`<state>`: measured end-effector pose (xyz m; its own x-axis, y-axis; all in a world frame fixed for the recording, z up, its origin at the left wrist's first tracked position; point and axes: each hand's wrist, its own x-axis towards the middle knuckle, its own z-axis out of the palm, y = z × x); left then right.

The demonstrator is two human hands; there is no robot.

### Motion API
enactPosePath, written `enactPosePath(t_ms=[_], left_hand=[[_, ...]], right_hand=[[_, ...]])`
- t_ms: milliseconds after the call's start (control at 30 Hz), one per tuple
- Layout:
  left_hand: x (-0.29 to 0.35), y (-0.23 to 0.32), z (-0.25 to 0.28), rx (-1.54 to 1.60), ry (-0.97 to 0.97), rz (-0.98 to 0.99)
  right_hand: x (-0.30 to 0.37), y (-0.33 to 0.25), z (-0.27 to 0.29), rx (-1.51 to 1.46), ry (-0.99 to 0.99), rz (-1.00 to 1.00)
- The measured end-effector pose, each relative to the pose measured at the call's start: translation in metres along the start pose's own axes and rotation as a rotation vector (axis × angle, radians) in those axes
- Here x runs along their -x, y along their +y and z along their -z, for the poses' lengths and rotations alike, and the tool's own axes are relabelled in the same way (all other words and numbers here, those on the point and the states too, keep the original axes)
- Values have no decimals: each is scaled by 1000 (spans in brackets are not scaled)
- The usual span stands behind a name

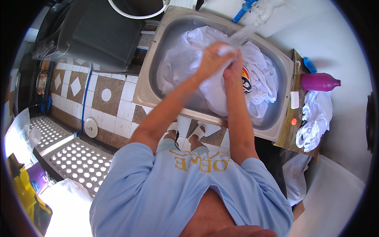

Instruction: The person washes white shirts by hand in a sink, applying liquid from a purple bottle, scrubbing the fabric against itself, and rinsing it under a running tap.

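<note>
Over the metal sink (145, 81), my left hand (213, 59) and my right hand (234, 66) come together, both closed around a bunched part of a wet white garment (216, 93). The left hand is slightly smeared by motion. Cloth shows between the fingers and hangs below them into the basin. More white cloth (195, 37) lies in the cloudy water at the left. To the right of my wrists rests a heap of white fabric (262, 75), with a coloured print beside my right forearm. Water (243, 34) streams from the white tap (268, 12) just beyond my hands.
On the wooden ledge (286, 136) at the right are a purple bottle (320, 82), a blue brush-like item (310, 65), a white block (295, 100), an orange cap (293, 121) and a white cloth bundle (316, 118). A dark grey machine (98, 33) stands left of the sink.
</note>
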<state>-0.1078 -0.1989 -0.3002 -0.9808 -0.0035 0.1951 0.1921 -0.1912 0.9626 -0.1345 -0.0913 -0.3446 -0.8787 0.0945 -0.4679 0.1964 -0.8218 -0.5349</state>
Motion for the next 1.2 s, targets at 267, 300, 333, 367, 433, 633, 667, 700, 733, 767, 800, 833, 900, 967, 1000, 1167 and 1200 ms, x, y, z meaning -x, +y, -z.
enactPosePath(t_ms=[267,300,333,367,433,633,667,700,733,767,800,833,900,967,1000,1167,1200], left_hand=[[-8,-21,-19,-684,283,-43],[-5,-22,-16,-672,283,-39],[-5,-23,-18,-655,265,-44],[-4,-24,-21,-638,248,-48],[15,-26,-44,-501,251,-195],[2,-10,21,-524,269,50],[-2,14,32,-751,160,-16],[-7,38,27,-688,80,-170],[-10,64,25,-631,16,-314],[-17,96,18,-631,-155,-308],[-23,120,7,-626,-332,-307],[-26,130,-2,-468,-390,-337],[-35,141,-17,-141,-511,-397],[-34,133,-8,-65,-456,-287],[-19,113,0,-101,-441,-268],[25,43,47,-136,-652,142],[26,51,52,-172,-649,220]], right_hand=[[31,22,-17,19,-106,-88],[34,23,-20,90,10,-6],[19,26,-4,25,-66,-69],[6,24,17,-92,-297,-130],[-8,23,53,-199,-494,-191],[80,-35,-24,501,-190,-41],[95,-60,-36,725,-228,54],[104,-82,-45,1122,-350,319],[113,-99,-53,1513,-486,582],[122,-113,-63,1901,-613,865],[129,-121,-75,1779,-656,683],[129,-127,-89,1648,-689,505],[131,-143,-107,1469,-593,310],[136,-166,-116,1370,-347,261],[164,-167,-138,1289,-493,203],[230,-164,-200,1032,-482,487],[230,-174,-205,1021,-430,515]])
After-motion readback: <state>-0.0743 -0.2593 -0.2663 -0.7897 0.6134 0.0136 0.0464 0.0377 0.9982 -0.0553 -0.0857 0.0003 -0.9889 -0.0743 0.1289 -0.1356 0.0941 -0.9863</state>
